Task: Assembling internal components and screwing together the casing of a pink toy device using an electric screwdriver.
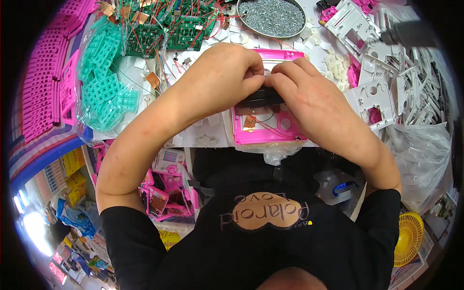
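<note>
A pink plastic casing (241, 138) lies on the bench before me, with thin red wires and a copper-coloured foil piece (249, 123) in its near part. Across its middle sits a dark black part (261, 99). My left hand (234, 70) is closed in a pinch at the far edge of this black part. Opposite it, my right hand (307, 92) is closed too, its fingertips nearly meeting the left ones over the casing. Whatever is between the fingertips is too small and covered to make out.
Green circuit boards (186, 34) with red wires lie at the far left, near bagged teal keypads (104, 77) and stacked pink panels (46, 77). A round tray of screws (305, 21) stands beyond. White plastic frames (369, 99) crowd the right. Pink assemblies (169, 193) sit below the bench.
</note>
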Available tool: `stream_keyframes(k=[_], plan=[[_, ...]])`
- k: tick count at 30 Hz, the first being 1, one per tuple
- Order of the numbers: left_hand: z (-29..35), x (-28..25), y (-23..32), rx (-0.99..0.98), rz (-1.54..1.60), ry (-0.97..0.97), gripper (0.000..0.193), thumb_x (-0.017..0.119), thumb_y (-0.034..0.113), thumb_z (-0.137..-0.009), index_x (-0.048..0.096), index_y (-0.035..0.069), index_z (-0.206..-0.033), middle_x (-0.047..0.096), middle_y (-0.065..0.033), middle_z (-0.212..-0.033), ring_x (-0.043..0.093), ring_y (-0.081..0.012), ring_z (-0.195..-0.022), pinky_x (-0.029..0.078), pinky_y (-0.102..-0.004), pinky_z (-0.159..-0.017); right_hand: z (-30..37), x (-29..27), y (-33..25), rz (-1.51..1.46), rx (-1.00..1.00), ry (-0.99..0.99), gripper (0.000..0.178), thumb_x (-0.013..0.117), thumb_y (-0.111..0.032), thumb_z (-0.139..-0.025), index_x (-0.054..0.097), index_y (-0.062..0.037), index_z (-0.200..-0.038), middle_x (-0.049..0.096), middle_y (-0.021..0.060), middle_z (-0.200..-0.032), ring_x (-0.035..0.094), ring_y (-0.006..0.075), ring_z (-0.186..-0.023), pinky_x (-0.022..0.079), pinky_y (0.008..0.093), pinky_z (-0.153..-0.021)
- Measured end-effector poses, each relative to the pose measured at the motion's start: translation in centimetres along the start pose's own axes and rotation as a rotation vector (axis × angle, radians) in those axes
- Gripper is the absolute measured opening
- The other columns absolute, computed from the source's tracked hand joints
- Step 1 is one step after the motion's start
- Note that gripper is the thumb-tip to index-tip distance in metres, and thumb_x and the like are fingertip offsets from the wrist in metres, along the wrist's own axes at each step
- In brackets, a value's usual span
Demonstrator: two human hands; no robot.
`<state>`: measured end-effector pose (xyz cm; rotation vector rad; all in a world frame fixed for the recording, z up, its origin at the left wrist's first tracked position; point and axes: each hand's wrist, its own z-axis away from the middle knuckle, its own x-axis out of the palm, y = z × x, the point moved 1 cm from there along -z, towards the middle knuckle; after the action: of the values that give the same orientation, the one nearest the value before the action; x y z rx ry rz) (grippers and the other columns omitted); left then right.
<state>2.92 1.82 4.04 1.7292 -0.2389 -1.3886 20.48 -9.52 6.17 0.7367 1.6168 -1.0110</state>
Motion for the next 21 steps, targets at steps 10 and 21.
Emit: stream_keyframes(k=[10, 21], plan=[[-1.4, -0.5, -0.8, -0.042, -0.025, -0.15, 0.016, 0.069, 0.011, -0.086, 0.071, -0.004, -0.092, 0.07, -0.019, -0.079, 0.07, -0.0301, -0.073, 0.054, -0.0396, -0.068, 0.3, 0.9, -0.2, -0.083, 0.006, 0.111, 0.041, 0.063, -0.009, -0.084, 0.057, 0.0001, -0.124, 0.063, 0.0121, -0.101, 0.063, 0.0303, -0.096, 0.057, 0.0365, -0.075], [-12.6, 0.6, -5.2, 0.076, -0.635, 0.024, 0.021, 0.062, 0.022, -0.085, 0.075, 0.005, -0.082, 0.072, -0.0195, -0.086, 0.071, -0.0382, -0.086, 0.056, -0.0499, -0.077, 2.3, 2.1, 0.8, -0.302, 0.043, 0.233, 0.074, 0.075, 0.001, -0.073, 0.05, -0.0035, -0.142, 0.065, 0.0151, -0.119, 0.062, 0.0361, -0.101, 0.055, 0.0446, -0.083]])
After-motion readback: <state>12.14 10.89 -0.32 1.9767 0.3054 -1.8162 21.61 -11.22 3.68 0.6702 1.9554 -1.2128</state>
